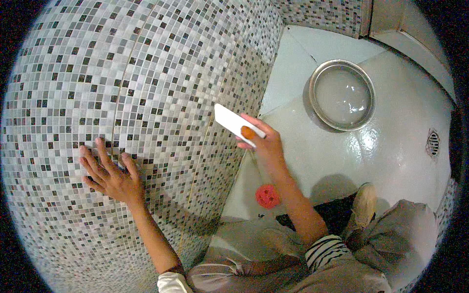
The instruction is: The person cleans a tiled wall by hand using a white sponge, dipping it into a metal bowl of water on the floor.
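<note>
My left hand (113,178) lies on the mosaic-tiled wall (161,97), its fingers spread and nothing held. To the right, my right hand (267,146) grips a flat white rectangular piece (234,123) by its lower right end. The piece is tilted, its far end pointing up and left close to the wall; whether it touches the tiles I cannot tell. An orange-brown oval spot shows on its face beside my fingers. Its underside is hidden. Below this hand, a round pinkish-red thing (267,196) with dark spots lies on the floor.
A round metal basin (316,108) of cloudy water stands on the wet pale floor (293,132). Further right is a floor drain grate (432,142). A door (410,29) is at the top right. My bent legs and a tan shoe (365,200) fill the lower right.
</note>
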A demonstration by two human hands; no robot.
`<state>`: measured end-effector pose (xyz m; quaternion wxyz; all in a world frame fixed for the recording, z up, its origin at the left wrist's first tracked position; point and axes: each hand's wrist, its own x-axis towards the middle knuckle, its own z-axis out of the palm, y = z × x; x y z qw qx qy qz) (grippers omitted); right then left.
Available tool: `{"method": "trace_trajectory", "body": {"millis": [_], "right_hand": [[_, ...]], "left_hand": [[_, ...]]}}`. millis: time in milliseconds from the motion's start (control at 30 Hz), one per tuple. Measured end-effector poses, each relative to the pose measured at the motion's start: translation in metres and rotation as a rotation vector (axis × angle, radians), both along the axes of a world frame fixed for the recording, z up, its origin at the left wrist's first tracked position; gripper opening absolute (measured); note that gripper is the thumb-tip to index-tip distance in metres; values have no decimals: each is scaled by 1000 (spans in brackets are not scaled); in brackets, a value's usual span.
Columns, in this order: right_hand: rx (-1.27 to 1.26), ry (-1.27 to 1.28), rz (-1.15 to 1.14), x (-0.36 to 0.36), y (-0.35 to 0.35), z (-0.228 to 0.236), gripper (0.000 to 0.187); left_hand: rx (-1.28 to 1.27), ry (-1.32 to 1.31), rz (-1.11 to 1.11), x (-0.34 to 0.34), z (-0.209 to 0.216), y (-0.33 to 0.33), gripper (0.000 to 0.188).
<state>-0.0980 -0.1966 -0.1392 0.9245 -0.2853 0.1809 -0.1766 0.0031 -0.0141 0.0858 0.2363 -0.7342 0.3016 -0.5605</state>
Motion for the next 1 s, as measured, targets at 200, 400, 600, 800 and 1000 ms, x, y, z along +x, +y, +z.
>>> {"method": "trace_trajectory", "body": {"millis": [200,400,600,800,1000], "right_hand": [[-192,98,-103,21,36,31,36],[-538,231,-334,28,53,44,42],[-518,292,-210,19,45,69,46],[-563,191,-177,17,40,64,46],[-657,239,-12,27,2,58,43]], "left_hand": [[-7,21,3,-2,3,0,49],[6,27,21,-3,3,-2,48],[19,19,39,-3,7,1,48],[-9,41,27,-1,0,-2,47],[10,32,6,3,-1,-6,47]]}}
